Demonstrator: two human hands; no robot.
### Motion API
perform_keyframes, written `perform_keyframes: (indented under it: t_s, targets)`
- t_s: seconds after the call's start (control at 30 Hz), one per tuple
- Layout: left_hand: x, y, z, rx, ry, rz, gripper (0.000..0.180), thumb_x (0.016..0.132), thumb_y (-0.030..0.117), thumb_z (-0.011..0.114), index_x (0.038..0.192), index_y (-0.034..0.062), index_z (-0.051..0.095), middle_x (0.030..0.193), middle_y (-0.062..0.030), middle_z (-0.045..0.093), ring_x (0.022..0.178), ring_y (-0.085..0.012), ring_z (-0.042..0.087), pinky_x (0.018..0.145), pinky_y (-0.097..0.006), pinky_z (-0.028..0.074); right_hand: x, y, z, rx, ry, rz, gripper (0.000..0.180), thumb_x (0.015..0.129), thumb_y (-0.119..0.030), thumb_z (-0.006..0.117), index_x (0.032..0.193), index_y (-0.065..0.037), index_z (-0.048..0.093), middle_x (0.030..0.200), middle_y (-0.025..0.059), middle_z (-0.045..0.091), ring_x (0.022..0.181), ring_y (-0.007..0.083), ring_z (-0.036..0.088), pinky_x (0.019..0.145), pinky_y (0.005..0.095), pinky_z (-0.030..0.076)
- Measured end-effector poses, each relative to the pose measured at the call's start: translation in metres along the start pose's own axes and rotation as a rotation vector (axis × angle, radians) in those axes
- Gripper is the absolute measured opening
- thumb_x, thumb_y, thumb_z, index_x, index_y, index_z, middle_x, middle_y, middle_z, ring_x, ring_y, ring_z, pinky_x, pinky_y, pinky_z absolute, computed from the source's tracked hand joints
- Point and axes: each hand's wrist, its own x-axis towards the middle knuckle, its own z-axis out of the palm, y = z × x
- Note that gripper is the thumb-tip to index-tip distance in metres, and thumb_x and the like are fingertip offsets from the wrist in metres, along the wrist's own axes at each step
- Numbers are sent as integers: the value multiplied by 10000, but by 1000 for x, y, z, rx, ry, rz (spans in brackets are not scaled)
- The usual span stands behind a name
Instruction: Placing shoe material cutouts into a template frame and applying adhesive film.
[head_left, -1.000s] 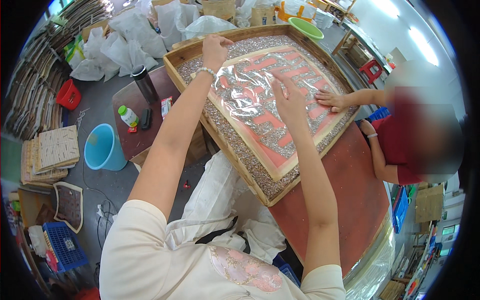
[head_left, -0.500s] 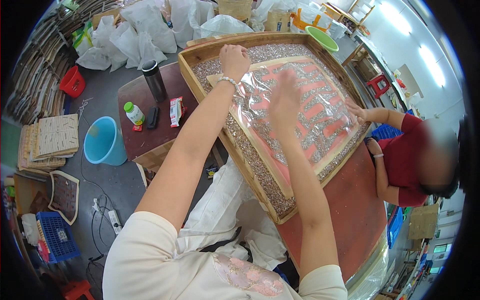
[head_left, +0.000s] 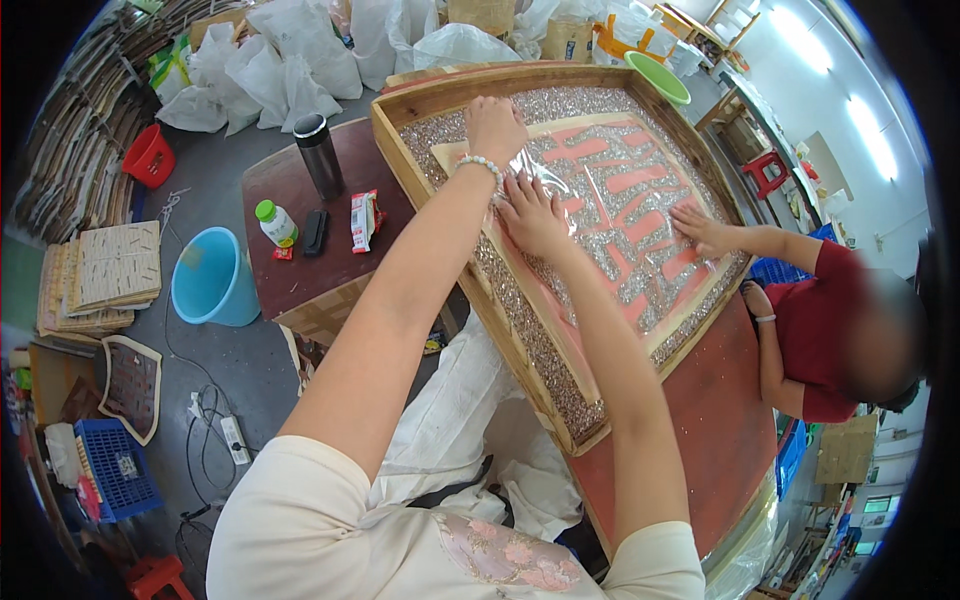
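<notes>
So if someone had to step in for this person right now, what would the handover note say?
Left hand: flat on the far corner of the board with red shapes, in the wooden tray of glittery grains.
Right hand: fingers spread, pressing the clear film onto the board.
A co-worker's hand presses the opposite side.
Done: film lies over much of the board.
Left: apparently smoothing; wrinkles show near the hands.

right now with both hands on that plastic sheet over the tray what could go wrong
The clear plastic sheet looks wrinkled near the right hand, so it may crease. The left hand presses on loose grit in the wooden tray, which may scatter. A co-worker's hand presses the same sheet, so opposing pulls might shift it.
</notes>
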Motion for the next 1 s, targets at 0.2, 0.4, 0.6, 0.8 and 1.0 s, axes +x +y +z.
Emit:
perform_keyframes:
  t_s: [0.2,0.4,0.6,0.8,1.0]
  targets:
    - [-4,-13,-7,75,20,11,188,776,181,594,893,71,692,1021,-149,635,1132,-321,501,1017,-432,328,1,-13,-75,106,442,130,517,976,-356,337,1323,21,409,1264,243,518,1188,408,476,1001,490,348]
    - [-6,7,-2,135,-44,74,230,825,216,566,931,51,686,1071,-163,631,1175,-316,489,1041,-439,319,-13,39,-95,699,-537,423,520,1001,-358,282,1372,-11,388,1422,171,394,1357,331,299,1105,505,174]
    - [-18,28,-7,187,-64,104,308,858,275,550,1036,51,663,1162,-174,605,1244,-315,442,1092,-454,254,-114,37,-102,163,126,236,540,973,-411,326,1414,-100,359,1468,141,333,1368,346,265,1111,529,148]
    - [-115,80,5,382,-326,-231,642,930,490,372,1475,182,234,1498,-179,251,1400,-391,148,1095,-616,27,-140,41,-91,120,-272,263,579,975,-467,272,1439,-124,315,1507,88,271,1396,295,224,1139,477,123]
    - [-112,90,14,497,-331,-265,670,926,544,260,1500,237,100,1537,-174,130,1408,-413,84,1069,-655,-14,-133,43,-90,80,-152,245,552,972,-444,303,1413,-120,369,1484,90,321,1380,291,263,1128,488,150]
